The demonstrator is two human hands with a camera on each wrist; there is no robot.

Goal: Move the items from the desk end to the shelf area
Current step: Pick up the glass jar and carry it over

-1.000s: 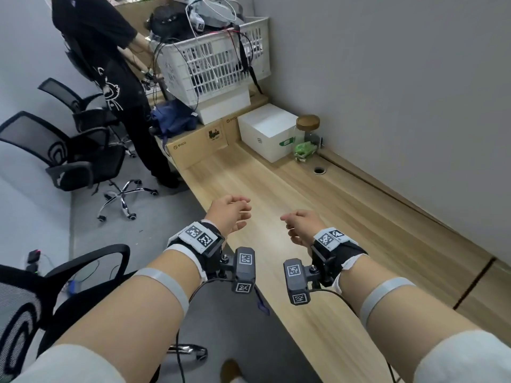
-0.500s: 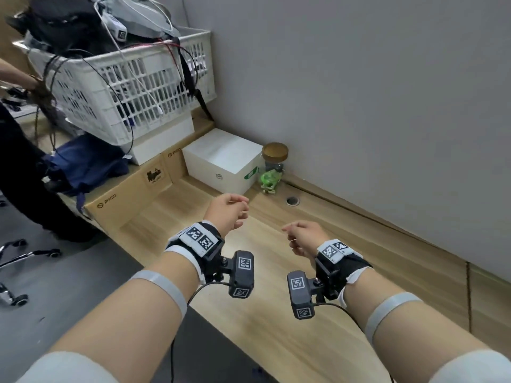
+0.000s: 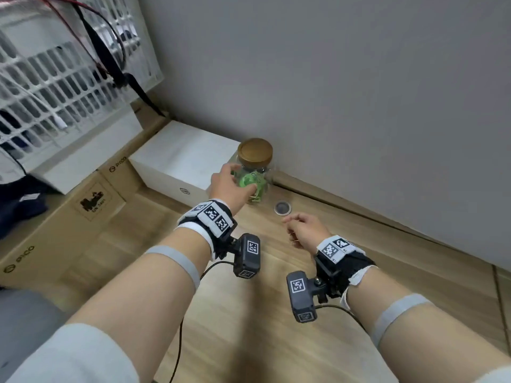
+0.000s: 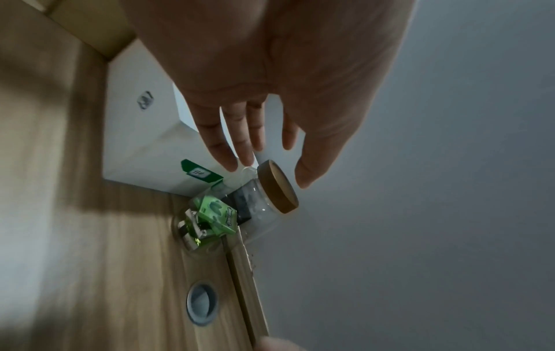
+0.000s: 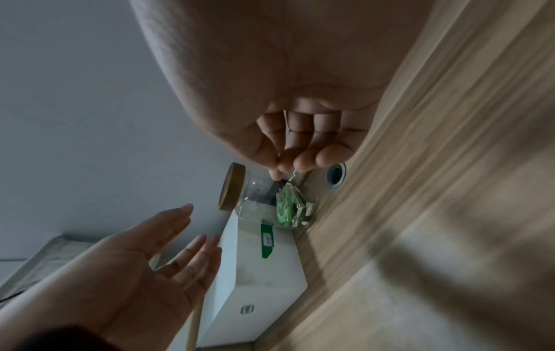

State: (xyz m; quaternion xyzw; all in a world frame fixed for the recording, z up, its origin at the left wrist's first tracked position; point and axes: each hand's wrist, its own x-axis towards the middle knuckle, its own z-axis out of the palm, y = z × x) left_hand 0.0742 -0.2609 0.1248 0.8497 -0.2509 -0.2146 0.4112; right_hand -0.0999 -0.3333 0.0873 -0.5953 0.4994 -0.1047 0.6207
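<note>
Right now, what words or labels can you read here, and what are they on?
"PICO": twice, on the cardboard boxes.
Black stamp on that cardboard: too blurred.
Green label and small logo on the white box: unreadable.
Packets in the jar: print unreadable.

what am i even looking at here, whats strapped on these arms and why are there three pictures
There is no machine here: these are a person's two bare hands. The big picture comes from a camera on the head. The other two come from the small black cameras strapped to each wrist, looking along the fingers. On the light wooden desk stands a clear glass jar with a round wooden lid, with green packets inside. A white cardboard box is beside it, and a round grey cable hole is set into the desk. The left hand is spread open at the jar, not gripping it. The right hand is loosely curled and holds nothing.
</note>
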